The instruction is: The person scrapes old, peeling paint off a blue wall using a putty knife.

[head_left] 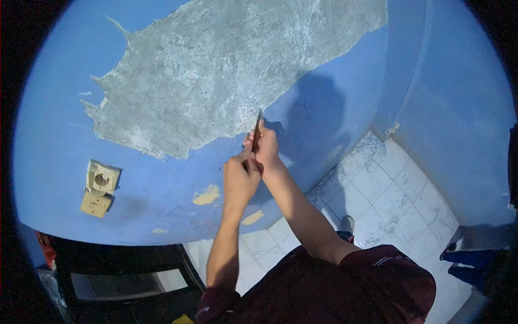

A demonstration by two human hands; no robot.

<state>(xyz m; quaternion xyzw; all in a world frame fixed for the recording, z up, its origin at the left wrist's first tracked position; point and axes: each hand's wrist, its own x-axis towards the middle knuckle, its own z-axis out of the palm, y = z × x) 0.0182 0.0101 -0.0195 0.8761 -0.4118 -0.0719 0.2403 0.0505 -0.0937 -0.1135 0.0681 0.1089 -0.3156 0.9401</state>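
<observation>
A scraper [256,134] with a brown handle and a thin metal blade points up at the blue wall. Its tip meets the lower edge of a large bare grey patch [216,75], where the blue paint is gone. My right hand [267,144] is closed around the handle near the blade. Just below it, my left hand [241,178] is closed at the handle's lower end, touching the right hand. The fingers hide part of the handle.
A socket [102,179] and a switch plate [96,204] sit on the wall at left. Paint flakes lie on the white tiled floor [386,189]. A dark piece of furniture [124,264] stands at lower left, and blue cloth [475,272] is at lower right.
</observation>
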